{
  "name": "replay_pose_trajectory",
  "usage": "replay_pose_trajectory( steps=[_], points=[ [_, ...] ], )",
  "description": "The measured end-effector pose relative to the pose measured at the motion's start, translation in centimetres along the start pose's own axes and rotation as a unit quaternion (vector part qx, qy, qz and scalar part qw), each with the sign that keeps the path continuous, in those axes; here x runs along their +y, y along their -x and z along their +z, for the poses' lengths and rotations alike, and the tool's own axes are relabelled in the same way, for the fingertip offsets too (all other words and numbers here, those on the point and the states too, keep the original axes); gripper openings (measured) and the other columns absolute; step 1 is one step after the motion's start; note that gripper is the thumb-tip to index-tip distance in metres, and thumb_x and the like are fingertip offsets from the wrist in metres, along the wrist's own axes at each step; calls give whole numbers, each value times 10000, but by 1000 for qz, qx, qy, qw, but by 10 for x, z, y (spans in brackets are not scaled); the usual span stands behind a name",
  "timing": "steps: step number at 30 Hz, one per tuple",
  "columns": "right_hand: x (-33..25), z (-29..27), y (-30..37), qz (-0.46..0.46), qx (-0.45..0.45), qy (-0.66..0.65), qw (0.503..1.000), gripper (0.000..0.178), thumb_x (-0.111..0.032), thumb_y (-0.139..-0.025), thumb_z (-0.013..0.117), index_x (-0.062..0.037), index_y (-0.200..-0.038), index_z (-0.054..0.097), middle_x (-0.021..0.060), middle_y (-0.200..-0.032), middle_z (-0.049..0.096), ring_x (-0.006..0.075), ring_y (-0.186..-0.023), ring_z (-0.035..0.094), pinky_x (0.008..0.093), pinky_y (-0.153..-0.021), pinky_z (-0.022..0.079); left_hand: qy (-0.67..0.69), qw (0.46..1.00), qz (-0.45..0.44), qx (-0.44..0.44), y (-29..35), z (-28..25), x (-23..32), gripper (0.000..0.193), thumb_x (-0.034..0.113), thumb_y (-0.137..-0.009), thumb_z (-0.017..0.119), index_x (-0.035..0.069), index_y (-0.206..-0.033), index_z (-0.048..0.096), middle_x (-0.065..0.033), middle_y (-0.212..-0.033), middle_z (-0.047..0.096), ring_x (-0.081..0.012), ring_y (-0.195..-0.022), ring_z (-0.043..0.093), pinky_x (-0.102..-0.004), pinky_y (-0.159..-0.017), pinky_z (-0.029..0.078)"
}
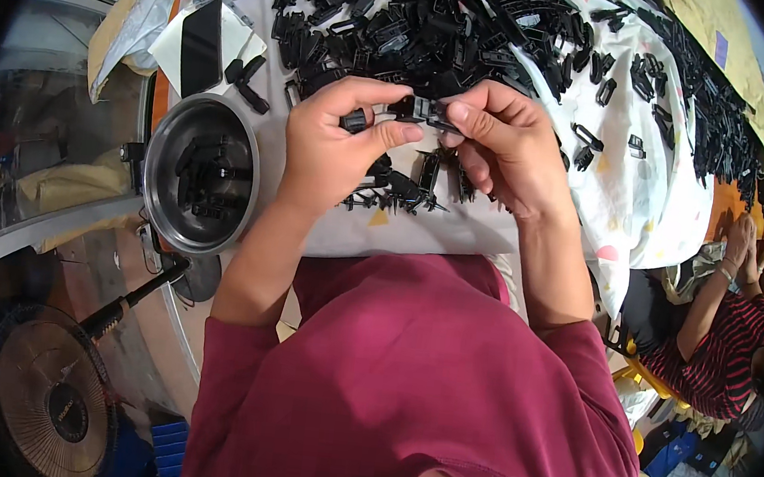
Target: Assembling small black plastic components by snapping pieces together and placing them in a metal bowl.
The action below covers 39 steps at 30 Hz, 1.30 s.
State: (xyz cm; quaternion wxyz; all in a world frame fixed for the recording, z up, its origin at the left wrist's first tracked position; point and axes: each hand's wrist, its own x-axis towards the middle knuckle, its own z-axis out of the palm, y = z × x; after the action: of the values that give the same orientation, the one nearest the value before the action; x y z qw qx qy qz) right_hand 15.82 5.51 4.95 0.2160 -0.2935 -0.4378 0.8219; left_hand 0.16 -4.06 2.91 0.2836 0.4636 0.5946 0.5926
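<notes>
Both my hands meet over the near part of the table around one small black plastic clip-like part (422,111). My left hand (336,138) pinches its left end between thumb and fingertips. A second black piece (354,122) shows in the crook of that hand, tucked behind the thumb. My right hand (515,141) grips the right end with thumb and forefinger, the other fingers curled beneath. Just beyond my hands spreads a big heap of similar black plastic parts (393,33). Several more black parts (396,187) lie on the cloth below and between my wrists.
A steel bowl (151,170) with black parts inside stands at the left edge of the white cloth (299,242). Behind it lies a dark phone (202,46). A fan (54,395) is at lower left. Another person (713,335) sits at the right, hands together.
</notes>
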Motion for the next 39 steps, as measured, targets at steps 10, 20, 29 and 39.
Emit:
replay_pose_trajectory(
  steps=[10, 20, 29, 39],
  points=[
    [10, 18, -3, -78, 93, 86, 989, 173, -135, -833, 597, 8, -914, 542, 65, -751, 576, 102, -536, 551, 194, -437, 442, 267, 954, -132, 29, 1, 28, -3, 305, 122, -779, 663, 15, -1056, 596, -25, -889, 636, -8, -597, 432, -147, -508, 345],
    [41, 24, -17, -165, 4, 342, 925, 247, -174, -729, 710, -22, -881, 589, 42, -727, 592, 106, -595, 565, 216, -508, 441, 408, 892, -176, 86, -17, -20, -10, 252, 262, -863, 526, 23, -928, 573, -105, -876, 617, -78, -574, 481, -198, -504, 378],
    [80, 18, -13, -372, -4, 652, 661, 119, -101, -661, 638, -66, -738, 554, 78, -716, 528, 263, -650, 506, 349, -573, 444, 9, 987, -106, 124, -18, -31, -25, 127, 30, -746, 606, 14, -871, 593, -64, -766, 593, -166, -658, 595, -293, -553, 488],
    [80, 18, 1, -224, 8, 764, 606, 339, -288, -609, 704, -74, -830, 560, 52, -774, 556, 217, -752, 541, 301, -595, 466, -634, 766, -75, -78, -18, -11, -37, 174, 257, -721, 653, 98, -789, 635, -92, -829, 612, -289, -694, 612, -395, -606, 483]
  ],
)
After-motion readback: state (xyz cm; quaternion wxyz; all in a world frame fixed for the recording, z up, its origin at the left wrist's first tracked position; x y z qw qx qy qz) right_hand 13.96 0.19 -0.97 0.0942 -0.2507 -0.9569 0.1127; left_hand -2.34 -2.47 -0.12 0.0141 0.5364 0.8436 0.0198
